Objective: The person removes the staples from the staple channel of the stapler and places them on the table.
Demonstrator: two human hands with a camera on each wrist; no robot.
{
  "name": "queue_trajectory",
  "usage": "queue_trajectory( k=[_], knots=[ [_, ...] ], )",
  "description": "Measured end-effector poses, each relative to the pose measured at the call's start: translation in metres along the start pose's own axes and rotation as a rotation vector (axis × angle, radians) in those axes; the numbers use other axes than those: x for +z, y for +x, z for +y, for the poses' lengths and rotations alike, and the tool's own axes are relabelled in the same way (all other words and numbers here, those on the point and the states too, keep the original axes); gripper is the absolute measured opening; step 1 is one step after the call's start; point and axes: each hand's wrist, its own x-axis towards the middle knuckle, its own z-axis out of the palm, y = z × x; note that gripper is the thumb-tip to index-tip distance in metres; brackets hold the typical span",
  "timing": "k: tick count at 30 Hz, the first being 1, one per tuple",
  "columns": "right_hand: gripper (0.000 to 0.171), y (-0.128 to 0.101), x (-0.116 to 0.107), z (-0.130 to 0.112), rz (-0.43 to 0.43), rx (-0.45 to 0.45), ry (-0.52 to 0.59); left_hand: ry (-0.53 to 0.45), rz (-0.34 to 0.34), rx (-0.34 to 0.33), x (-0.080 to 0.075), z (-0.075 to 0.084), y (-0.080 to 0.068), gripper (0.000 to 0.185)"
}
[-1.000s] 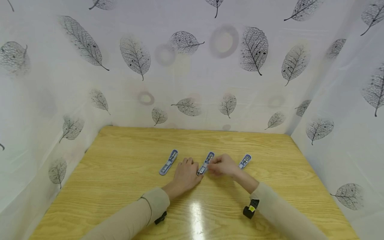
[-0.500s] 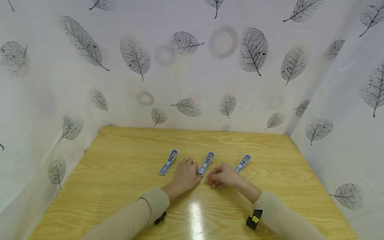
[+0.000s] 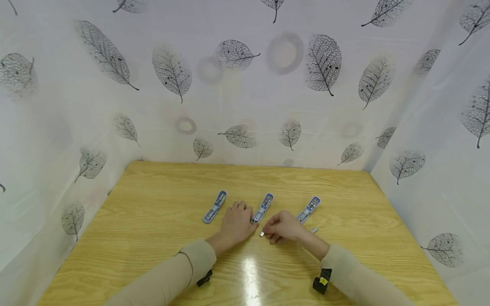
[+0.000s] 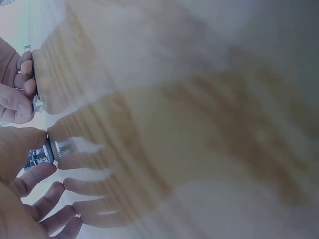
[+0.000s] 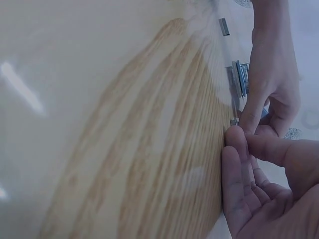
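Observation:
Three blue-and-silver staplers lie in a row on the wooden table: a left stapler (image 3: 215, 207), a middle stapler (image 3: 263, 208) and a right stapler (image 3: 309, 209). My left hand (image 3: 237, 222) rests on the table and holds the near end of the middle stapler between thumb and index finger, as the left wrist view shows. Just right of it, my right hand (image 3: 284, 227) pinches a short silver staple strip (image 3: 262, 233) low over the table. The fingertips hide part of that strip. My right hand is apart from the middle stapler.
Another small silver strip (image 3: 314, 230) lies on the table beside my right wrist. A further strip (image 5: 224, 27) shows in the right wrist view. Leaf-patterned white sheeting (image 3: 245, 97) stands behind and along both sides of the table (image 3: 160, 187).
My right hand has drawn back from the middle stapler toward me, and a staple strip now shows at its fingertips. More of the right stapler is uncovered. My left hand stays put.

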Motion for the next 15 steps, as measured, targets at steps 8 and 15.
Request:
queue_trajectory(
  k=[8, 15],
  knots=[
    [0.025, -0.002, -0.006, 0.001, 0.029, -0.036, 0.025, -0.062, 0.043, 0.037, 0.000, -0.009, -0.002, 0.034],
    [0.030, -0.016, -0.029, 0.000, 0.126, -0.215, -0.078, -0.203, 0.019, 0.130, -0.008, -0.025, -0.007, 0.037]
  ],
)
